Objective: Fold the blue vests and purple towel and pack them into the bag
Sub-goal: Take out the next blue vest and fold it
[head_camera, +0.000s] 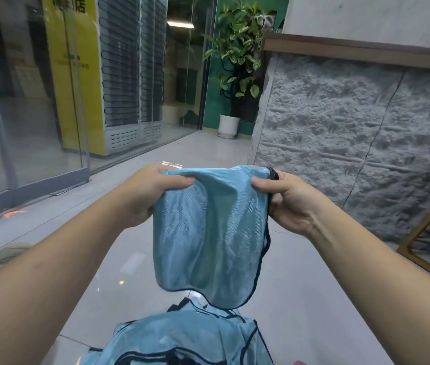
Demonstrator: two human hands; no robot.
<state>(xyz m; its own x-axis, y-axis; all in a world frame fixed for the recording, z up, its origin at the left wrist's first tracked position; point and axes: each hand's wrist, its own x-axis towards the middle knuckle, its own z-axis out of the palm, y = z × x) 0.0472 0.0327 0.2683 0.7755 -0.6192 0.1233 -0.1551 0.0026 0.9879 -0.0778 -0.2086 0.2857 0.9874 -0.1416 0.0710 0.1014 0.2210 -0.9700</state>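
While it hangs, both hands' fingers (pixel 179 181) pinch the vest's (pixel 208 233) top edge

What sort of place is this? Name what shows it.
Probably a shop or office lobby: a glass partition, a stone-faced counter with a wooden top, a potted plant and a tiled floor.

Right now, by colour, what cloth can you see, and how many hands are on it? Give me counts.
Blue cloth held up: 1, the folded blue vest, gripped at its top edge by the left hand and right hand.
Blue cloth lying below: 1 heap of blue vests; I cannot tell how many are in it.
Pink or purple: 1 scrap at the bottom edge, unidentifiable.
Hands: 2.
Total: 5.
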